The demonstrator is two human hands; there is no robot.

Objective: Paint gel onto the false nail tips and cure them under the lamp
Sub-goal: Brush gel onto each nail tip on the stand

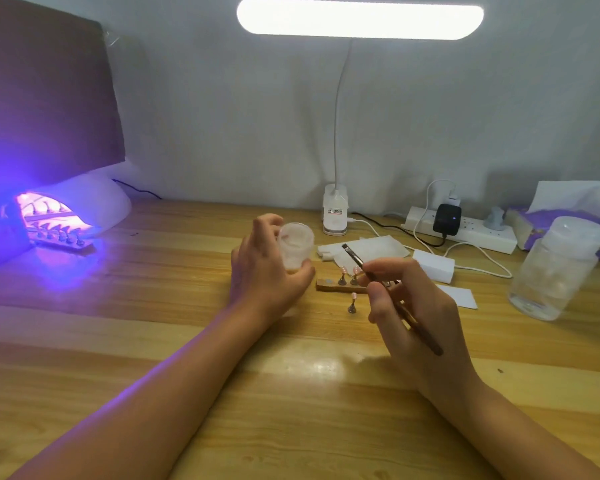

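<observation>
My left hand (265, 268) grips a small frosted gel jar (296, 244) lifted off the wooden table (153, 323). My right hand (409, 306) pinches a thin brown brush (357, 260), bristle end pointing up and left toward the jar. Behind the right hand a wooden strip (336, 285) carries pink nail tips on small stands (349, 275); my fingers hide part of it. One stand with a nail tip (352, 302) sits alone in front of the strip. At far left the curing lamp (59, 216) glows violet, with a second strip of nail tips (58, 235) inside.
A white desk lamp base (335, 213) stands at the back, with folded white tissue (368, 249) beside it. A power strip (465, 230) with cables, a white box (433, 265) and a clear plastic jar (556, 268) fill the right side. A tissue pack (568, 216) lies far right.
</observation>
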